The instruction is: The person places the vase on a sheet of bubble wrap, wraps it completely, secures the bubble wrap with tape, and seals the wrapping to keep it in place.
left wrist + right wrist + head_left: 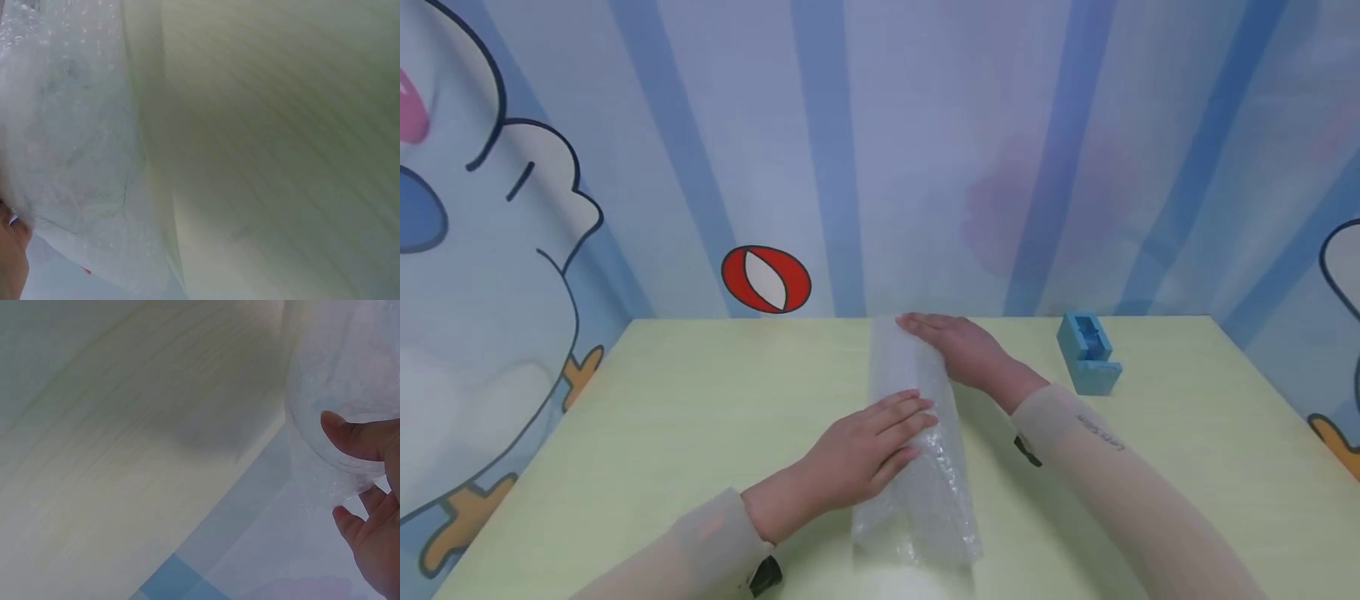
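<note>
A long bundle of clear bubble wrap [917, 483] lies on the table, pointing away from me. My left hand [857, 454] rests across its middle with the fingers fairly straight. At the far end my right hand [958, 346] holds the bundle, fingers over the top. In the right wrist view, its thumb [353, 434] lies against the plastic near a curved rim, and the fingers bend past the end. What the wrap [75, 125] encloses cannot be made out. Only part of the left hand [12, 256] shows in the left wrist view.
A blue tape dispenser [1090, 358] stands at the back right of the pale yellow table [737, 383]. Directly behind the table rises a striped blue wall [910, 167] with cartoon figures.
</note>
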Demonstrator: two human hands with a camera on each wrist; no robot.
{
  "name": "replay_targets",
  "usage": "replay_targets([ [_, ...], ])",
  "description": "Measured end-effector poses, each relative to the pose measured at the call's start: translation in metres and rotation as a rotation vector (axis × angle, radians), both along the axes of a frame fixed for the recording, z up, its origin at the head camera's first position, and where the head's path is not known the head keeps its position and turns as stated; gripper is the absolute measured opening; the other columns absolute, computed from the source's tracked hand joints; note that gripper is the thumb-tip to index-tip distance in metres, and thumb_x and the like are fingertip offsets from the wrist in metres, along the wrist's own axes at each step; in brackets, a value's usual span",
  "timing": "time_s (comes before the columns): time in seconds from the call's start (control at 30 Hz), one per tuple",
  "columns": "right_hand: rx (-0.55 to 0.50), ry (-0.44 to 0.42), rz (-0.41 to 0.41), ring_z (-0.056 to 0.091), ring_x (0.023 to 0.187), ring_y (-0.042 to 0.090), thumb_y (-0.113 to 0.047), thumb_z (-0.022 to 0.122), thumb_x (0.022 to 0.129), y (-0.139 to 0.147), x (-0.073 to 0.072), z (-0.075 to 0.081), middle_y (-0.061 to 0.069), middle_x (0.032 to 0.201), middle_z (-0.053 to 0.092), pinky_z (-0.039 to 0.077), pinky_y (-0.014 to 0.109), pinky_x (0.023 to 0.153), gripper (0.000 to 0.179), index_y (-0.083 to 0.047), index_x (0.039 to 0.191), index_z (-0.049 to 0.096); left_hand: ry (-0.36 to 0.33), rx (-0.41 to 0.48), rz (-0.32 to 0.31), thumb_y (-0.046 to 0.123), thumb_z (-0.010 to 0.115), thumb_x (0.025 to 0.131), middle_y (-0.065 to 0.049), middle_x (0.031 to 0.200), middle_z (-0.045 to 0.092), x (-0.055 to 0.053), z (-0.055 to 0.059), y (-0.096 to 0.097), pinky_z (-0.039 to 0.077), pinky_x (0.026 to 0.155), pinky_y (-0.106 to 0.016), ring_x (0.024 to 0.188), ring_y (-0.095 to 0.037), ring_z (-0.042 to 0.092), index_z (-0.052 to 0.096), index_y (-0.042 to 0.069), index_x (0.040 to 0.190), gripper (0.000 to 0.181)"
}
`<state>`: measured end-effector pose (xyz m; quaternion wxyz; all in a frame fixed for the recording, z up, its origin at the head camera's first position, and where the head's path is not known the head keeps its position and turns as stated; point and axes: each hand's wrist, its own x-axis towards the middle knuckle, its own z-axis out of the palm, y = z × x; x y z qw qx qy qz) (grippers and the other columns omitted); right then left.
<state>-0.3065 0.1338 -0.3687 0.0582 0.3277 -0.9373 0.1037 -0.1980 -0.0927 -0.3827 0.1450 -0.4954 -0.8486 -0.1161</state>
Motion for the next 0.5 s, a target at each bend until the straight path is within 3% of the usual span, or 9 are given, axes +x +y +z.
replay_targets([
  [0.27,0.003,-0.034,-0.032,0.044,0.149,0.035,0.0,0.063,0.096,0.0006,-0.0011,-0.0006,0.012,0.162,0.044,0.042,0.058,0.117,0.067,-0.014,0.157,0.042,0.12,-0.008,0.042,0.028,0.055,0.105,-0.007,0.15,0.059,0.0041,-0.0009,0.0067,0.045,0.118,-0.035,0.144,-0.025,0.052,0.057,0.008,0.143,0.042],
  [0.5,-0.01,-0.039,-0.017,0.041,0.151,0.035,-0.015,0.065,0.098,-0.0047,-0.0002,-0.0019,0.012,0.164,0.04,0.041,0.057,0.119,0.066,-0.014,0.159,0.039,0.095,-0.038,0.068,0.025,0.049,0.106,-0.007,0.151,0.058,0.0076,0.0026,0.0045,0.044,0.119,-0.035,0.145,-0.025,0.051,0.056,0.008,0.145,0.043],
])
